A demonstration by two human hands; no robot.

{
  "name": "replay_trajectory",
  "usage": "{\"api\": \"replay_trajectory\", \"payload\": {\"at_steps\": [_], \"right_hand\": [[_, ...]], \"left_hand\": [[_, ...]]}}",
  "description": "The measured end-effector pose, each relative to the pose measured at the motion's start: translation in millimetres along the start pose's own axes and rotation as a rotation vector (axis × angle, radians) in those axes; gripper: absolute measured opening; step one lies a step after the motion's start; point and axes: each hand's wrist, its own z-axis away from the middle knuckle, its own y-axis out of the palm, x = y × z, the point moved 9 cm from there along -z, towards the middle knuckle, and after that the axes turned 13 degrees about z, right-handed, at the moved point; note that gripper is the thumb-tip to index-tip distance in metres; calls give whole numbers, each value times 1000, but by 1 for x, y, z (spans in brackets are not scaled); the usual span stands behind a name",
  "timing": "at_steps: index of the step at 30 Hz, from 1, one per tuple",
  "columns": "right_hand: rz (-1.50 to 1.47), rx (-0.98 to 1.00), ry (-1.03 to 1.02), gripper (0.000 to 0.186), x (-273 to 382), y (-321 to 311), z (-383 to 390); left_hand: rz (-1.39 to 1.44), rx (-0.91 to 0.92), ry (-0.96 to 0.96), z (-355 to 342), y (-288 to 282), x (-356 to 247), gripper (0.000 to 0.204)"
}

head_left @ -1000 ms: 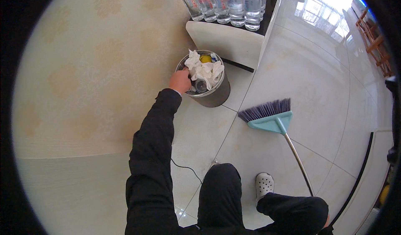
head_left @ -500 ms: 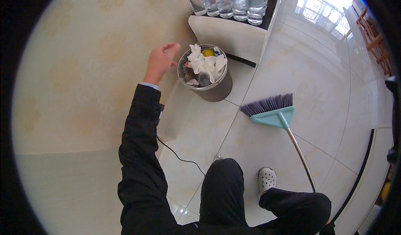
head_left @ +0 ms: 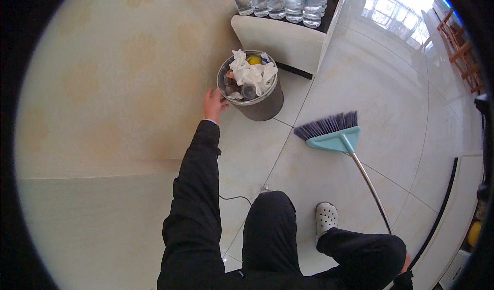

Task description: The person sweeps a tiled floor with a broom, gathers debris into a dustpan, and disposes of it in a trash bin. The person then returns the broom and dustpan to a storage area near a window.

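My left hand [head_left: 213, 106] is beside the near left side of a grey waste bin [head_left: 265, 108], fingers apart and holding nothing. Its fingertips come close to the rim; whether they touch cannot be made out. The bin is heaped with crumpled white tissues [head_left: 256, 77], a yellow item [head_left: 254, 60] and a small clear cup [head_left: 248, 91]. A sliver of my right hand [head_left: 407, 262] shows past my right knee, its fingers hidden. Near it, the metal handle of a broom [head_left: 337, 139] disappears behind that knee. The broom's light green head and dark bristles are out on the tiles.
Several clear bottles [head_left: 293, 1] stand on a dark-topped white unit [head_left: 282, 41] behind the bin. A patterned wall [head_left: 113, 84] runs along the left. A thin dark cable [head_left: 234, 197] crosses the floor by my left knee. At far right are wooden furniture legs [head_left: 463, 58] and a white panel [head_left: 447, 218].
My left hand has come down from above the bin's left side to beside its near left rim, with the arm swinging right. A bit of my right hand now shows. The broom stays put.
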Motion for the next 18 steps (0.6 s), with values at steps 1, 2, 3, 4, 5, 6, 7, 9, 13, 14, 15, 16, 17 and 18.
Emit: {"api": "replay_trajectory", "payload": {"at_steps": [1, 2, 3, 4, 5, 6, 7, 9, 13, 14, 15, 16, 17, 18], "right_hand": [[21, -6, -21, 25, 6, -6, 0], [-17, -18, -31, 24, 12, -11, -1], [-37, -38, -50, 24, 18, -17, -2], [-33, -39, -106, 24, 27, -20, -2], [-38, -54, -93, 24, 29, -22, -2], [-19, -47, -116, 25, 32, -19, -2], [24, -99, -147, 25, 36, -20, -1], [10, -139, -93, 23, 27, -11, 1], [72, -284, -62, 20, 10, -4, 10], [125, -279, -96, 20, 14, -3, 10], [231, -219, -184, 19, 22, -2, 9], [316, -195, -208, 19, 30, -4, 7], [259, -132, -244, 19, 38, -9, 5], [180, -104, -214, 20, 45, -17, 1]], "left_hand": [[-370, 32, 229, 3, 8, -16, 56], [-733, 83, 478, 11, 25, -30, 58], [-1099, 124, 722, 24, 45, -36, 61], [-1234, 105, 849, 32, 55, -39, 61], [-1370, 75, 975, 42, 66, -43, 61], [-1549, 75, 917, 38, 73, -38, 60], [-1590, 83, 1008, 45, 85, -43, 59], [-1801, 145, 779, 32, 97, -39, 56], [-2088, 564, 124, 21, 102, 0, 55], [-2026, 548, 155, 22, 106, -6, 51], [-1980, 565, 142, 22, 107, -8, 48], [-2028, 642, 222, 24, 112, -11, 44], [-2092, 762, 252, 25, 113, -13, 40], [-2154, 889, 283, 28, 114, -13, 39]]}}
